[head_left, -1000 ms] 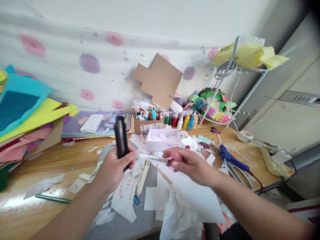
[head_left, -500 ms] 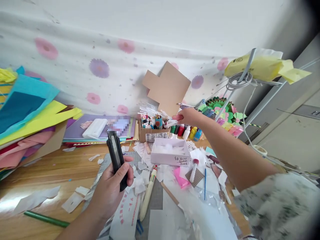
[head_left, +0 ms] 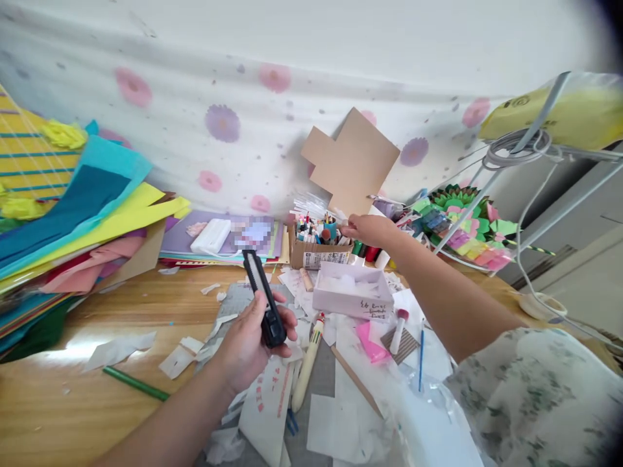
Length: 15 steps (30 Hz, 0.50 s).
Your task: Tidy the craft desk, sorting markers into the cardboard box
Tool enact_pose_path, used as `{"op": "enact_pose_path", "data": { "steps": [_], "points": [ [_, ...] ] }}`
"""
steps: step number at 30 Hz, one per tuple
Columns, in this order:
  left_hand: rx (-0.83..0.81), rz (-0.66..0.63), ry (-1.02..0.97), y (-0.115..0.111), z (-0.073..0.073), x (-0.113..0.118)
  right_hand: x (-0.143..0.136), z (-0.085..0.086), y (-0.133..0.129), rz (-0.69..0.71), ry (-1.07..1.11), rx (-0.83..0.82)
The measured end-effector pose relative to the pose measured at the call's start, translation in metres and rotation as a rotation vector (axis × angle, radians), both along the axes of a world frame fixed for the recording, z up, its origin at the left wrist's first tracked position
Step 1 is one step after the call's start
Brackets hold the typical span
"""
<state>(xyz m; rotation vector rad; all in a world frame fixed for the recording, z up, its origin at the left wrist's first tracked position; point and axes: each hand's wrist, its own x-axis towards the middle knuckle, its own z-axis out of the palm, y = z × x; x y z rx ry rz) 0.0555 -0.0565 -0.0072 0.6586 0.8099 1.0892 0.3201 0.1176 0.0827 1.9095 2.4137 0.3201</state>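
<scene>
A black utility knife (head_left: 264, 298) rests in my left hand (head_left: 253, 337), tilted up and to the left, with the thumb and fingers round its body. My right hand (head_left: 365, 228) reaches out to the right edge of a cardboard box (head_left: 318, 256) packed with pens and markers. Its fingers are pressed together over the box's edge; whatever is between them is too small to make out. Just in front of the box stands a white open box (head_left: 353, 292) with white fluffy material inside.
Coloured paper and felt (head_left: 82, 214) are heaped at the left. Paper scraps, a cream multicolour pen (head_left: 308, 363), a brush (head_left: 399, 329) and a green stick (head_left: 136, 384) lie in front. A metal stand (head_left: 530, 130) with coiled cable rises at the right.
The view has turned left, so the scene sits further right. My left hand has tilted the knife and loosened its fingers somewhat. My right hand remains by the pen box.
</scene>
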Motion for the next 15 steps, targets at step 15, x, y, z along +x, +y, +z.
{"op": "enact_pose_path", "data": {
  "steps": [15],
  "points": [
    [0.245,-0.401,0.21,-0.011,-0.011,0.004,-0.099,-0.04,-0.142,0.393,1.438,-0.594]
  ]
}}
